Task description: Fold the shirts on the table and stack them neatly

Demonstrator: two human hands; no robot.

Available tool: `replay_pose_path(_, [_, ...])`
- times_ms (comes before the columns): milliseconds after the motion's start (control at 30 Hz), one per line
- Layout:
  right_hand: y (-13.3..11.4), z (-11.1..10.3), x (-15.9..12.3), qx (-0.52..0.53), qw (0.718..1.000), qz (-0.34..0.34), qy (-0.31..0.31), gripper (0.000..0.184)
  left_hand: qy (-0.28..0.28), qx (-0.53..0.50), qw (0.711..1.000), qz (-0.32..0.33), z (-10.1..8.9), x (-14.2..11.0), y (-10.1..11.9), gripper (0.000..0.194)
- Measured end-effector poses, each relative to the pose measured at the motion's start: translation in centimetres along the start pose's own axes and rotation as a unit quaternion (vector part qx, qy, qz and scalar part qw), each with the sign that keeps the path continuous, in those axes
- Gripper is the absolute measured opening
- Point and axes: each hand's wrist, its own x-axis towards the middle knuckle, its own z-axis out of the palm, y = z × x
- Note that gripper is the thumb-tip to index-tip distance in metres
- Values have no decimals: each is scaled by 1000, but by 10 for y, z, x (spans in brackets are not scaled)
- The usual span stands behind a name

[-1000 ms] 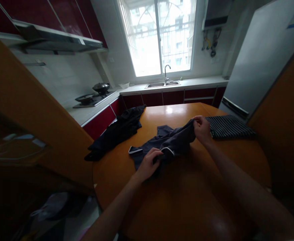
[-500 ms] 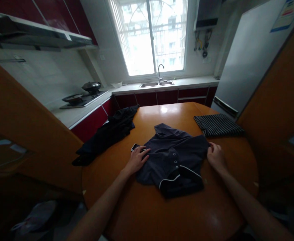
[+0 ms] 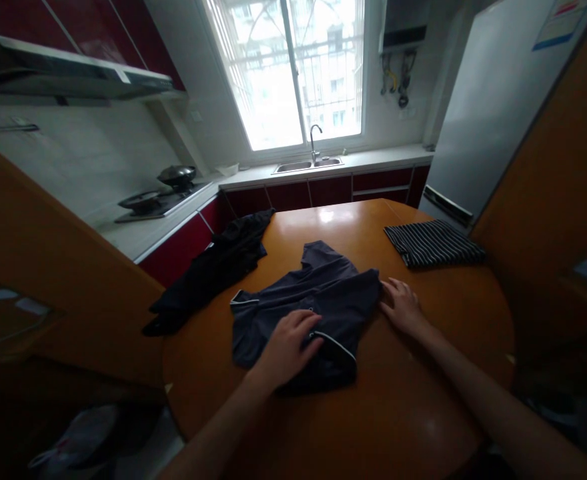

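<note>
A dark grey-blue polo shirt [image 3: 338,290] lies loosely spread on the table, its dark collar with white piping toward me. One sleeve with a white-edged cuff points left. My left hand [image 3: 288,343] rests over the shirt's button placket beside the collar, thumb apart from the stretched fingers, hiding most of the buttons. At the shirt's right edge, my right hand [image 3: 402,305] lies with its fingers apart. Its fingertips are close to the fabric; whether they touch it I cannot tell.
The round-ended wooden table [image 3: 423,393] bears a folded black-and-white striped garment [image 3: 433,244] at back right. A heap of black clothing [image 3: 218,260] lies along its left edge. Beyond are a sink [image 3: 293,167], a stove with a wok [image 3: 176,175] and a fridge [image 3: 498,107].
The shirt has shifted left across the table. My left hand has moved from the left sleeve to the placket near the collar, and my right hand has moved left along with the shirt's edge.
</note>
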Motion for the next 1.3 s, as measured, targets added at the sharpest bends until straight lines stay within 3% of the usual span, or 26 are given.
replay_pose_path(100, [-4,-1,11,29,998,-47,-18,52,-85,-17,991,103,25,8,49,72])
replay_pose_path(167, [-7,-3,20,58,996,-64,-28,39,-98,-6,990,106,40,13,59,62])
replay_pose_path(267, [-10,-10,31,146,985,-86,-46,28,-76,-43,994,58,50,22,48,27])
replay_pose_path(333, [-13,-18,37,234,968,-70,-56,22,-29,-137,990,6,44,28,33,21])
replay_pose_path(400, [-19,-29,43,320,945,-22,-59,17,48,-249,964,-78,31,34,19,15])
replay_pose_path(500, [-30,-49,54,409,909,71,-30,19,148,-364,898,-198,9,42,1,25])
replay_pose_path(567, [-35,-62,59,440,889,127,-25,23,152,-386,885,-212,0,44,-5,33])
replay_pose_path(633, [-33,-72,60,445,877,169,-63,25,97,-370,908,-169,-4,39,-2,35])
replay_pose_path(700, [-22,-80,55,418,879,191,-128,26,-14,-353,931,-93,-6,30,9,37])
replay_pose_path(800, [7,-89,40,327,900,188,-219,31,-206,-352,912,50,-13,16,26,37])
replay_pose_path(867, [27,-96,27,273,907,166,-272,34,-251,-349,899,91,-19,15,26,34])
replay_pose_path(900, [36,-99,21,250,910,153,-293,36,-233,-340,908,78,-21,17,20,32])
replay_pose_path(967, [49,-104,12,203,919,133,-312,37,-140,-298,944,9,-21,29,-6,31])
replay_pose_path(1033, [54,-107,9,150,931,124,-308,34,-24,-222,974,-44,-15,44,-45,29])
replay_pose_path(1100, [53,-105,12,93,947,110,-286,26,40,-153,985,-76,-5,60,-87,28])
replay_pose_path(1200, [37,-91,26,27,970,85,-225,13,84,-84,985,-127,10,81,-133,29])
replay_pose_path(1300, [10,-66,40,38,985,34,-163,18,78,-36,985,-149,20,94,-149,28])
